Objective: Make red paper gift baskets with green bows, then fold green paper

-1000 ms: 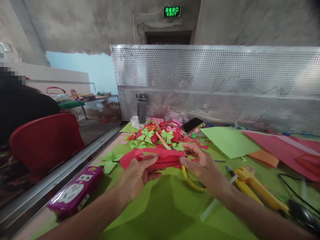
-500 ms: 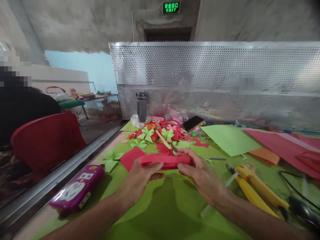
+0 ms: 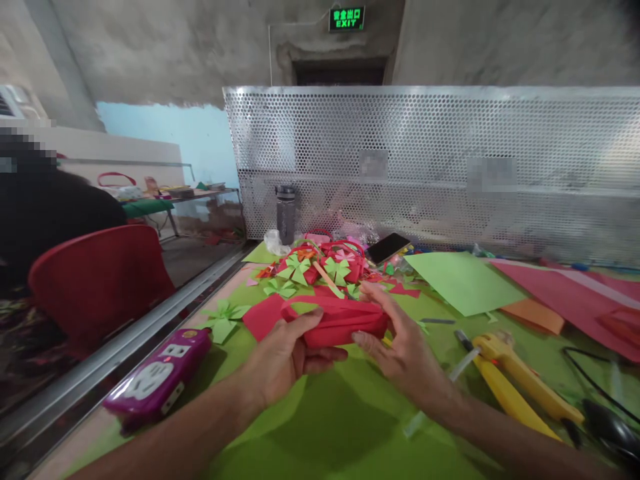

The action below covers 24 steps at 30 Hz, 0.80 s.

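Note:
Between my hands, above the green tabletop (image 3: pixel 320 433), is a small red basket (image 3: pixel 333 328) of soft sheet material with a strap handle along its top. My left hand (image 3: pixel 283 357) grips its left end, thumb over the near side and fingers underneath. At the right end my right hand (image 3: pixel 400 340) holds it between thumb and fingers. Just behind lie a red sheet (image 3: pixel 261 317) and a green paper flower (image 3: pixel 223 320). Farther back are red baskets (image 3: pixel 353 267) with green flowers (image 3: pixel 296 269) on them.
A purple power strip (image 3: pixel 159 380) sits at left. To the right are a yellow glue gun (image 3: pixel 525 377), a clear glue stick (image 3: pixel 463 363), a green sheet (image 3: pixel 465 283) and pink sheets (image 3: pixel 565 293). A phone (image 3: pixel 389 247) and dark bottle (image 3: pixel 286 215) stand before a perforated metal panel (image 3: pixel 425 133).
The red basket has tilted, so its strap handle and inner side now show. My left thumb has moved up onto it, with the fingers spread below. The camera view has shifted slightly.

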Available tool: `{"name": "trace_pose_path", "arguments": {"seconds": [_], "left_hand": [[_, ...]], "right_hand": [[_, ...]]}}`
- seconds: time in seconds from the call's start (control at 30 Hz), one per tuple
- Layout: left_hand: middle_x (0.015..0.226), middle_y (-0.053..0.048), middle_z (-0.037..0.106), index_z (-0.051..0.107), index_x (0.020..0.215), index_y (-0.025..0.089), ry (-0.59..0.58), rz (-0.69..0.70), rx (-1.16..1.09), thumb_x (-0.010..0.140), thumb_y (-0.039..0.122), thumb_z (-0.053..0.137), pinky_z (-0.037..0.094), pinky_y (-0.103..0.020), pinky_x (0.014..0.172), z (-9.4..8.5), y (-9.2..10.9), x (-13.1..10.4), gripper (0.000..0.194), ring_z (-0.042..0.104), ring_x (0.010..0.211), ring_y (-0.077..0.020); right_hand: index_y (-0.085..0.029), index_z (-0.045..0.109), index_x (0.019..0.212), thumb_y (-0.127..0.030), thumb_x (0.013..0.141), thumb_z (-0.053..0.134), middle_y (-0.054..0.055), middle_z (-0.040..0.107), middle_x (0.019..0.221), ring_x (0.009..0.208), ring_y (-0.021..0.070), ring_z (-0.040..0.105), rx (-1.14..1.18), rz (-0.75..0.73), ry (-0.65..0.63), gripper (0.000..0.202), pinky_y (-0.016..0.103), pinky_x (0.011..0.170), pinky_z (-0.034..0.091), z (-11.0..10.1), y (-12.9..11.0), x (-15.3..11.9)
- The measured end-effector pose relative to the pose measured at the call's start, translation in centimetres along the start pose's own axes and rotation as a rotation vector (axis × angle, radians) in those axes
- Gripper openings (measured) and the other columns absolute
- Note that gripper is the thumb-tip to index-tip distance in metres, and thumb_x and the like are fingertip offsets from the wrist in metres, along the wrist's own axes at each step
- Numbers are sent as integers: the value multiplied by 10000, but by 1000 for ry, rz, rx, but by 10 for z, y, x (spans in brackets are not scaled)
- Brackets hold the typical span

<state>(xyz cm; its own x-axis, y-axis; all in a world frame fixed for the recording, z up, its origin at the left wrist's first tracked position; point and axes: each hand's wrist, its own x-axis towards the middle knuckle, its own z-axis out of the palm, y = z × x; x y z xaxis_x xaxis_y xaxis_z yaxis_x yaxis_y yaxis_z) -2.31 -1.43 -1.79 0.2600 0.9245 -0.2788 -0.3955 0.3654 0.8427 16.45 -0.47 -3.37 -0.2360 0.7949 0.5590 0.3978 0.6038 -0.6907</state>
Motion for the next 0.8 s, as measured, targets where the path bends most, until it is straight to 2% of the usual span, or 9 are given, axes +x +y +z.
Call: {"name": "trace_pose_path", "arguments": {"seconds": [0.1,0.2,0.33,0.43,0.57,0.8], "left_hand": [[857,-110,741,570,1058,145,-27,-52,-14,871,336,540,522,-245,527,0,2,-2,269,708,621,-202],[856,-102,740,575,1063,148,-50,-68,-7,883,400,503,513,-245,502,-1,3,-5,319,706,616,-208],[877,-107,737,581,1066,149,-36,-46,49,862,456,521,509,-249,488,-1,2,-5,374,700,613,-207],[873,-120,736,579,1039,145,-10,0,70,864,420,533,511,-262,478,-1,0,-3,329,696,617,-214],[852,-119,736,588,996,143,-16,53,83,874,394,525,497,-250,440,-1,-2,-3,286,684,584,-205],[771,-108,730,626,1026,118,12,100,130,851,416,560,496,-236,416,0,-1,-6,352,660,535,-179]], "right_hand": [[-316,359,1388,-297,835,626,56,404,1429,1328,237,350,-106,-190,12,615,408,1078,323,-1,0,-2],[-356,437,1331,-212,827,629,37,350,1453,1317,235,371,-163,-318,8,558,401,1073,340,-2,1,-3],[-304,497,1247,-166,822,618,78,430,1373,1259,232,444,-184,-340,40,463,414,1038,391,-1,5,-2],[-281,504,1215,-150,832,591,85,464,1336,1239,233,463,-194,-372,44,414,427,1014,415,-1,7,-2],[-264,514,1188,-128,848,571,90,461,1336,1231,211,469,-191,-389,33,370,385,996,434,-1,7,-2],[-263,559,1126,-209,859,607,76,504,1277,1170,179,519,-139,-415,32,277,311,946,464,-2,9,0]]}}
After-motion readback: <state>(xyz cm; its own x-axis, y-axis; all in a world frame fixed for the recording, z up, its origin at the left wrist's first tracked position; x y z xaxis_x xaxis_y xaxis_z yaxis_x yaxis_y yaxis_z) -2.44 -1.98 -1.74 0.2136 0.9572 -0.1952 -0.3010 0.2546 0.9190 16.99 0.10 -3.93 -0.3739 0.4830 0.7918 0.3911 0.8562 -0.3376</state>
